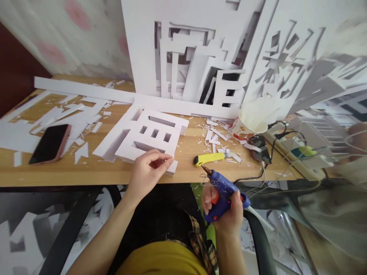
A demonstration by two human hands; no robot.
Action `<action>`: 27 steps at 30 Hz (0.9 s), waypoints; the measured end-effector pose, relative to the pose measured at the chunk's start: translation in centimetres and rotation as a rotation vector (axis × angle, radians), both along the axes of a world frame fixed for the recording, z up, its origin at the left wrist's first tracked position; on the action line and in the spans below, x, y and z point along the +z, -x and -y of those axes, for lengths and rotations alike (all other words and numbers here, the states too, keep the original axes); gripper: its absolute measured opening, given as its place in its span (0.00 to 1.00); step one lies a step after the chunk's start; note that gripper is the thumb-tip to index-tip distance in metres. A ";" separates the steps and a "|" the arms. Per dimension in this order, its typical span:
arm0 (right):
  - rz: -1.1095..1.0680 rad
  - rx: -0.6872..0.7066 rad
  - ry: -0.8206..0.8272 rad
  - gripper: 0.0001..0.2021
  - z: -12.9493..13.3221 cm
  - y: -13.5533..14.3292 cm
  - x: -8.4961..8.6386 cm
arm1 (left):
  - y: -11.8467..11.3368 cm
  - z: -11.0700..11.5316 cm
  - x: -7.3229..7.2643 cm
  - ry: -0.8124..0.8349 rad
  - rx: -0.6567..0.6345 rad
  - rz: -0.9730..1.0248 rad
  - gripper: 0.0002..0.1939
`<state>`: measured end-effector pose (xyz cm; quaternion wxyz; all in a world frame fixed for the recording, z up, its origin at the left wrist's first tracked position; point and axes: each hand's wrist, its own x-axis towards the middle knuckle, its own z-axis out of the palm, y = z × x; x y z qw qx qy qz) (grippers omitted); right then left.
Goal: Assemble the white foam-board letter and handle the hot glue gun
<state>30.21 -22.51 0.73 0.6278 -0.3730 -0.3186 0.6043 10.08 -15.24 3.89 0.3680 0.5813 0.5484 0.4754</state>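
A white cut-out character (179, 131), built up from foam board or thick card with several rectangular openings, lies near the table's front edge. My left hand (147, 170) rests over its lower right corner, thumb and forefinger pinched together at the edge. Whether a small strip sits between those fingertips, I cannot make out. In my right hand (231, 219) is a blue hot glue gun (225, 187), held just off the table's front edge. Its nozzle points up and left, and fingers wrap the grip by the orange trigger. A yellow utility knife (210, 158) lies just beyond the nozzle.
Cut white boards (146, 23) stand upright at the back. On the left are a phone (50, 143) and paper scraps (83, 152). A paper cup (243, 130) of white sticks, another phone (259, 149), a power strip (301, 160) and cables crowd the right, near another person's arm (357, 141).
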 end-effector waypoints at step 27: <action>0.501 -0.058 -0.245 0.16 1.6 -0.2 -5.1 | -22.8 2.1 6.0 -0.426 -0.968 -0.392 0.08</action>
